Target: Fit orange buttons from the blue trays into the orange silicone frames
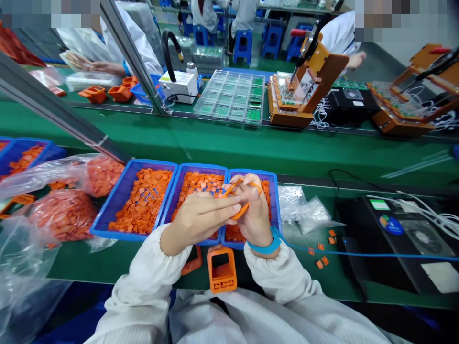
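Note:
My left hand (202,219) and my right hand (255,212) are raised over the blue plastic trays, and both grip a thin orange rubber frame (244,206). Its loop runs between my fingers. Below my hands, three blue trays stand side by side, the middle tray (193,167) and the left tray (124,205) heaped with small orange square parts (141,205). My hands hide most of the right tray's contents. An orange rubber case (222,270) stands on the green bench just below my wrists. A blue wrist strap (265,246) circles my right wrist.
Clear bags of orange parts (64,215) lie to the left. A black machine (394,239) sits right, with loose orange pieces (321,253) before it. Beyond a metal rail (132,62), a co-worker's hands (89,64), orange fixtures (304,91) and a circuit-board tray (231,95) appear.

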The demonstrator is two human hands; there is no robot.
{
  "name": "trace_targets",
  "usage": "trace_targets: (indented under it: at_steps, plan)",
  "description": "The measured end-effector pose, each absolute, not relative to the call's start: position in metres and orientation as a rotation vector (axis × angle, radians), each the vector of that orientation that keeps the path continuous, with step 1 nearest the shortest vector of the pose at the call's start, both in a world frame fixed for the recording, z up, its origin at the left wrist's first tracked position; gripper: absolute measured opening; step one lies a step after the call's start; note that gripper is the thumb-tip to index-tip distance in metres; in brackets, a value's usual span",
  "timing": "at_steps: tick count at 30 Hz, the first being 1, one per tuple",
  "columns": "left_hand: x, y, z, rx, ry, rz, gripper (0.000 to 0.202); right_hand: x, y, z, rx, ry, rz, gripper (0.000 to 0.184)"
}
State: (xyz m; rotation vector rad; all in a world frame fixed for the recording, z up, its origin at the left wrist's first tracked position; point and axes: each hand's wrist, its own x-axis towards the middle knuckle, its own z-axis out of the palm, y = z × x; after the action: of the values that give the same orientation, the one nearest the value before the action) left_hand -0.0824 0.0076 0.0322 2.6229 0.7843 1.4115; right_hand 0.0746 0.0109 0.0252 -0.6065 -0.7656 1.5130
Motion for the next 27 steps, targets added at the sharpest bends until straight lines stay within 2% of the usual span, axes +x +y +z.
trace_targets:
  at_steps: [6,12,15,20,23,27]
  plan:
    - [-0.099,-0.002,0.048,2.652,0.782,1.297,0.017,0.076,0.008,0.025,-0.509,-0.891,1.672,0.038]
    - [-0.136,-0.064,0.053,2.606,1.025,1.363,0.011,0.074,0.003,0.031,-0.518,-1.077,1.77,0.046]
    - [-0.153,-0.114,0.033,2.525,1.291,1.322,0.012,0.077,0.004,0.032,-0.557,-1.002,1.737,0.039]
    - [-0.157,-0.176,-0.024,2.497,1.478,0.98,0.008,0.081,0.004,0.036,-0.52,-0.907,1.742,0.028]
    - [-0.151,-0.187,-0.055,2.428,1.599,0.861,0.006,0.078,0.0,0.037,-0.501,-0.923,1.778,0.027]
    - [-0.145,-0.179,-0.08,2.402,1.684,0.795,0.014,0.075,-0.007,0.04,-0.467,-0.994,1.813,0.025]
